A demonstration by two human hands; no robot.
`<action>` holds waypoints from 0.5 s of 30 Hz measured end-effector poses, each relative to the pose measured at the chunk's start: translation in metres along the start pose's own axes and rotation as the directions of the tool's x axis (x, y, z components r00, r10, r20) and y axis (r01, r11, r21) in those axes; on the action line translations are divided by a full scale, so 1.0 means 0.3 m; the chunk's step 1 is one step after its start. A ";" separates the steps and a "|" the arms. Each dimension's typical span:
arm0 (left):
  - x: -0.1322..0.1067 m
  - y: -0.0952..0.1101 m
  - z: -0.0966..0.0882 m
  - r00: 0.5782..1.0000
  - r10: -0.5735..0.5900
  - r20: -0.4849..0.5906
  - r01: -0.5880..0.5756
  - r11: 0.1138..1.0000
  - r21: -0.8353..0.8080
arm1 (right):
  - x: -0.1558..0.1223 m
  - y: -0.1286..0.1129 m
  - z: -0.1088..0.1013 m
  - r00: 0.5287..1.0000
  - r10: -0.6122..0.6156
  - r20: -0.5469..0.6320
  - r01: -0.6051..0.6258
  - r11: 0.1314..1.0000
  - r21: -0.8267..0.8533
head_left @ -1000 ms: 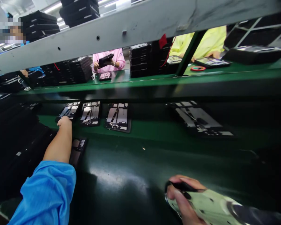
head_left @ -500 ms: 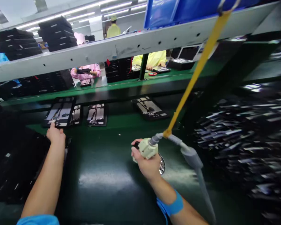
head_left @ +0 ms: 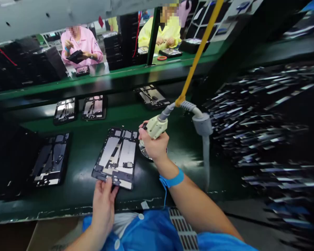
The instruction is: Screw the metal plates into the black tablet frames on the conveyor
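An opened tablet (head_left: 117, 158) with its battery plates and cables exposed lies tilted on the green bench. My left hand (head_left: 104, 200) grips its near edge, thumb on top and fingers beneath. My right hand (head_left: 155, 143) is wrapped around a cream electric screwdriver (head_left: 157, 126), just right of the tablet. The tool's tip is hidden by my hand. A grey cable leaves its top and a yellow strap (head_left: 193, 66) is tied there. A round metallic dish (head_left: 146, 152) shows partly beneath my right hand; its contents are too small to tell.
Another opened tablet (head_left: 52, 158) lies left, beside dark stacked trays (head_left: 10, 153). Several more lie farther back, including a tablet (head_left: 94, 106). Blurred racks of parts (head_left: 264, 122) stand right. Across a rail, co-workers in pink (head_left: 86, 42) and yellow (head_left: 146, 31) handle devices.
My left hand has come from the tablets at the far left to the bench front, now holding a tablet. The view has tilted down. My right hand keeps the screwdriver.
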State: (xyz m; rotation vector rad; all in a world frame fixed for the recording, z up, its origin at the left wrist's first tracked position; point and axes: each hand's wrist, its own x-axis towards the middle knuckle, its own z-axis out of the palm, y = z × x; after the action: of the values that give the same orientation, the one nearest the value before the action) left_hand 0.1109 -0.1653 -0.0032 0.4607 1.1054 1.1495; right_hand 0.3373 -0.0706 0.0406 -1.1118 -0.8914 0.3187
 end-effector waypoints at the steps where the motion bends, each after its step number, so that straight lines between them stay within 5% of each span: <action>1: -0.031 -0.002 -0.039 0.997 -0.061 0.035 0.058 0.994 0.097 | -0.001 -0.001 0.001 1.000 -0.005 -0.002 0.005 1.000 0.005; 4: -0.085 0.053 -0.137 0.950 -0.251 0.184 0.113 0.829 0.548 | -0.004 -0.009 0.003 1.000 -0.017 -0.009 0.017 1.000 0.018; 6: -0.068 0.120 -0.152 0.903 -0.182 0.388 -0.196 0.629 0.752 | -0.005 -0.013 0.004 1.000 -0.022 -0.009 0.022 1.000 0.019; 8: -0.009 0.180 -0.115 0.742 -0.018 0.671 -0.616 0.375 0.692 | -0.007 -0.017 0.005 1.000 -0.028 -0.002 0.028 1.000 0.014; 10: 0.067 0.214 -0.048 0.568 0.041 0.822 -0.819 0.119 0.561 | -0.010 -0.020 0.005 0.999 -0.035 0.009 0.035 0.999 0.010; 12: 0.131 0.219 0.016 0.508 -0.010 0.861 -0.861 -0.042 0.507 | -0.014 -0.022 0.005 0.999 -0.038 0.019 0.037 0.999 0.011; 15: 0.169 0.201 0.055 0.466 -0.094 0.880 -0.885 -0.056 0.463 | -0.018 -0.025 0.006 0.999 -0.027 0.025 0.027 1.000 0.009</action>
State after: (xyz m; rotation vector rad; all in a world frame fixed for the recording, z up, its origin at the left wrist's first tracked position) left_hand 0.0955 -0.0926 0.0279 2.4686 0.7488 0.3593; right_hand 0.3310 -0.0762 0.0451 -1.0893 -0.9254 0.3147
